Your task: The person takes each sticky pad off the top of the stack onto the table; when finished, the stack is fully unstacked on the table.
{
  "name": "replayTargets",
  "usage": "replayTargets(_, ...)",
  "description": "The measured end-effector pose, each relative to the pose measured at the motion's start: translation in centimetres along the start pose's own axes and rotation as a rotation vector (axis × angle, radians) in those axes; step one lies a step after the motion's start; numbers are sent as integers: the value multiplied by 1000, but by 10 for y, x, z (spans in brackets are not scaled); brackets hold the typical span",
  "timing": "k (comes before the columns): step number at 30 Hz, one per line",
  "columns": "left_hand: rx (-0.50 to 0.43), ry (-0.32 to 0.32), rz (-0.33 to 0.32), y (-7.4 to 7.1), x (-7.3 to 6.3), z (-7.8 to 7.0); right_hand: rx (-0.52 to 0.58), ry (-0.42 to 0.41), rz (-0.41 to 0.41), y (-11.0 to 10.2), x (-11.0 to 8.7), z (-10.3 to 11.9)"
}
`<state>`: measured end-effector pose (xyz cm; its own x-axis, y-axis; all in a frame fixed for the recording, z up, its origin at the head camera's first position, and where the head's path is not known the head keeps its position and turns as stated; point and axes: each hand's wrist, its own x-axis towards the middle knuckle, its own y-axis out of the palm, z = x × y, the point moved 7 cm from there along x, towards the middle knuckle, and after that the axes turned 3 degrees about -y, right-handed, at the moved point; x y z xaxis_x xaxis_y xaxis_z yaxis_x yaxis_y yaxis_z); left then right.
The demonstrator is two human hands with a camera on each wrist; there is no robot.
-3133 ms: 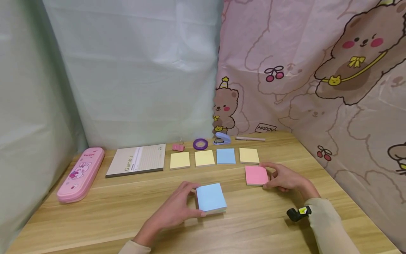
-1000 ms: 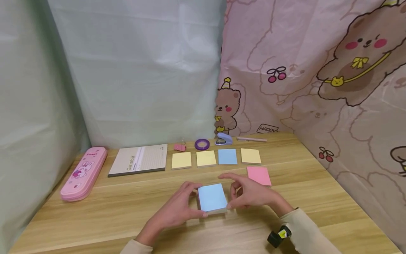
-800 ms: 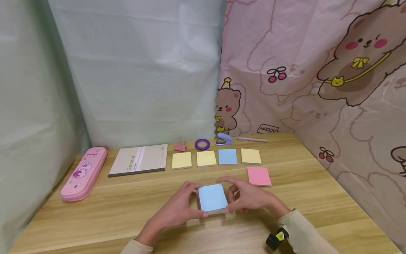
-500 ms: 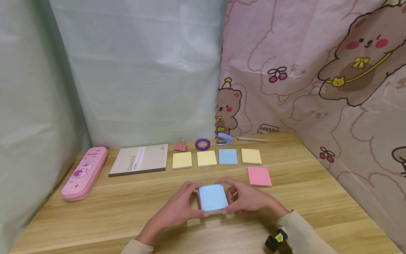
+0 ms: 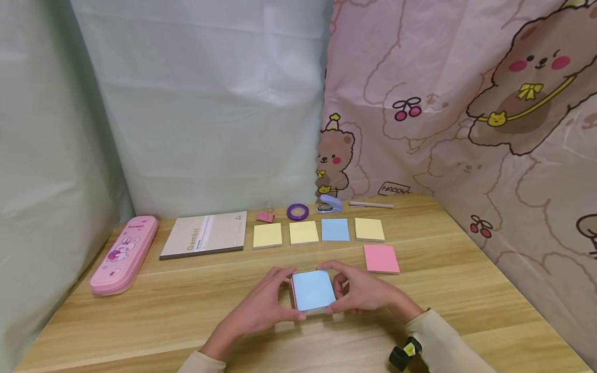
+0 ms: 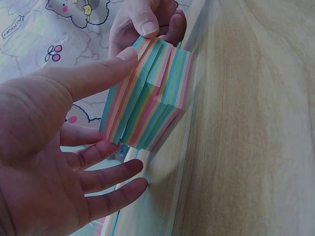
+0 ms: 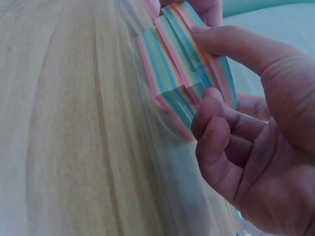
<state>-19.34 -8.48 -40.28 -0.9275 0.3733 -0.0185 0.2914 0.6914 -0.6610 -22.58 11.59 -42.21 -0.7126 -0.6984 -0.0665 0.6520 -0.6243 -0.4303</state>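
A stack of sticky note pads (image 5: 313,291) with a light blue top sheet sits at the table's front middle. Its side edges show several coloured stripes, and its layers are unevenly aligned in the left wrist view (image 6: 147,93). My left hand (image 5: 261,305) holds the stack's left side, thumb on the near edge and index finger on the far edge. On the other side, my right hand (image 5: 370,290) pinches the stack with thumb and index finger, its other fingers curled in. A pink sticky note pad (image 5: 381,259) lies flat behind my right hand.
Behind stand yellow pads (image 5: 268,235) and a blue pad (image 5: 335,229) in a row. Further back are a pink binder clip (image 5: 266,216), purple tape roll (image 5: 297,212), stapler (image 5: 329,204) and pen (image 5: 371,205). A notebook (image 5: 205,235) and pink pencil case (image 5: 125,255) lie left.
My right hand has let go of the pink pad and moved left and nearer, onto the right side of the blue-topped stack. My left hand has stayed on the stack.
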Motion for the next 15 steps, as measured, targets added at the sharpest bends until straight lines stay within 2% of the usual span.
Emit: replayTargets(15,19,-25,-1,0,0,2,-39,35,-49,-15,-5,-3)
